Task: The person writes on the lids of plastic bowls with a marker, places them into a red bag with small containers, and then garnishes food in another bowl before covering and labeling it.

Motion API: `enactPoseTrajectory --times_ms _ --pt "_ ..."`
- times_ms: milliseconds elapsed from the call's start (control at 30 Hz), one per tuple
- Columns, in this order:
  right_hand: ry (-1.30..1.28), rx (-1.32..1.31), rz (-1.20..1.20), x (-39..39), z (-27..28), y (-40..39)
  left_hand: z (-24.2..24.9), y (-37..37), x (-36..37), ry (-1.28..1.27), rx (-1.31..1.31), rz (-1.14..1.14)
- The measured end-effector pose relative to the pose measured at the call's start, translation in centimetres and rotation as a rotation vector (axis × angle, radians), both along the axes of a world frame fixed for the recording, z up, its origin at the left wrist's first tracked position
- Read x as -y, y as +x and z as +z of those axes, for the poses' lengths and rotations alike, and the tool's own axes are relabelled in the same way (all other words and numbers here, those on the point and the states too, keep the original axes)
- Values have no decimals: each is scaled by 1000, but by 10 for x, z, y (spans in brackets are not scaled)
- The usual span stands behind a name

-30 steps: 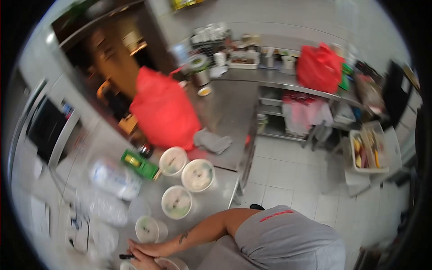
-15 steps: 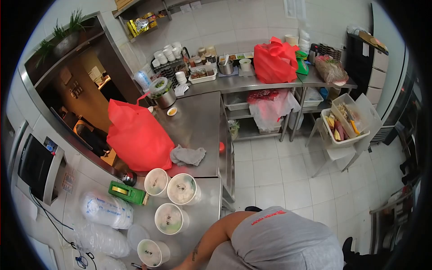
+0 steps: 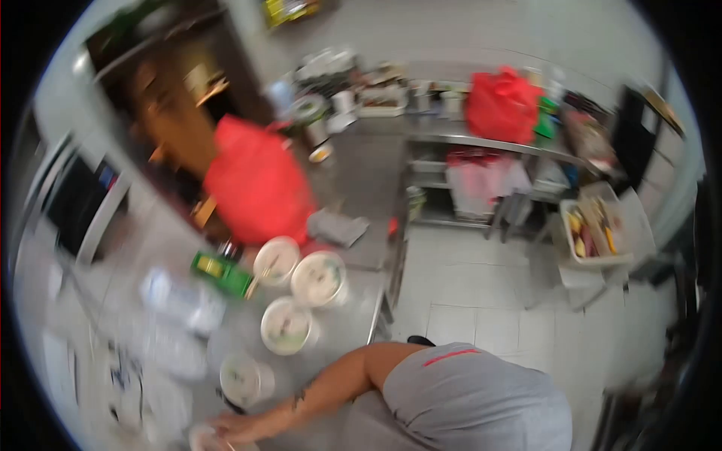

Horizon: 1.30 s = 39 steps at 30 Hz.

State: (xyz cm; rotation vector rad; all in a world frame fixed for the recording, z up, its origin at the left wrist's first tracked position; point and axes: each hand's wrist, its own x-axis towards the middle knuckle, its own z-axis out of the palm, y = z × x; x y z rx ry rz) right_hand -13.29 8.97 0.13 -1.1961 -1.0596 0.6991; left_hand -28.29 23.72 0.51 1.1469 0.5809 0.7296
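Note:
My right hand (image 3: 233, 428), smeared by motion, reaches low over the steel counter (image 3: 342, 361). Its fingers are at a blurred whitish round tub (image 3: 203, 437) cut by the bottom edge; their grip on it does not show clearly. Close above the hand stands a lidded white tub (image 3: 247, 380) with a dark pen-like thing (image 3: 232, 403) by its base. Further up are more lidded tubs: one (image 3: 289, 325) in front, one (image 3: 319, 279) to the right, one (image 3: 277, 260) behind. Dark marks show on their lids. My left hand is out of view.
Beyond the tubs stand a green tape dispenser (image 3: 220, 273), a red bag (image 3: 259, 184) and a grey cloth (image 3: 338, 227). Clear plastic packs (image 3: 184, 302) lie left. Another red bag (image 3: 503, 106) is on the back counter. A chair (image 3: 635, 225) holds a basket (image 3: 598, 258).
The view has swung, so the scene sits further right and mostly higher, and is blurred. My right hand has come into view at the bottom, by the whitish round tub.

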Motion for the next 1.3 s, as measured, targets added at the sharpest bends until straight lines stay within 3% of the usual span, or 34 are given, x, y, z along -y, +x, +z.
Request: enactPoseTrajectory --times_ms 100,133,167,233,300,400,433,533,567,633,733,867,933,1000,1100,1200,1233,1300 --pt "218 184 -85 -15 3 -44 16 -25 0 -75 70 -34" --pt "131 206 -116 -36 -19 -61 14 -26 2 -11 50 82" --pt "38 58 -159 -40 -12 -72 15 -22 -2 -19 52 153" --pt "-70 95 25 -31 -3 -65 31 -17 4 -22 73 282" --pt "-169 189 177 -19 6 -48 54 -24 11 -32 -87 405" --pt "-327 207 409 4 1 -28 46 -38 2 -45 -253 510" --pt "-374 192 467 14 0 -21 24 -46 -15 29 -363 595" --pt "-385 211 411 46 -5 -10 -5 -57 -48 76 -563 727" --pt "-339 131 379 59 -6 -4 -3 -50 -47 19 -487 734" --pt "-238 -18 303 86 -5 13 -2 -40 -50 -18 -439 739" --pt "-393 -332 -36 147 23 42 -13 -40 -76 34 -529 706" --pt "-49 76 -788 231 13 85 -13 -45 -85 64 -566 683" --pt "-151 -105 -897 285 22 112 -6 -43 -81 83 -610 686" --pt "-193 -138 -1001 333 21 131 -16 -60 -116 319 -910 609" --pt "-192 -48 -1099 403 8 152 17 -20 -28 903 -1380 1108" --pt "-194 31 -1119 468 -13 160 17 44 33 813 -422 692" --pt "-197 45 -1118 485 -19 163 26 90 87 574 -211 510" --pt "-188 49 -1082 517 -30 165 65 179 241 766 -222 180"
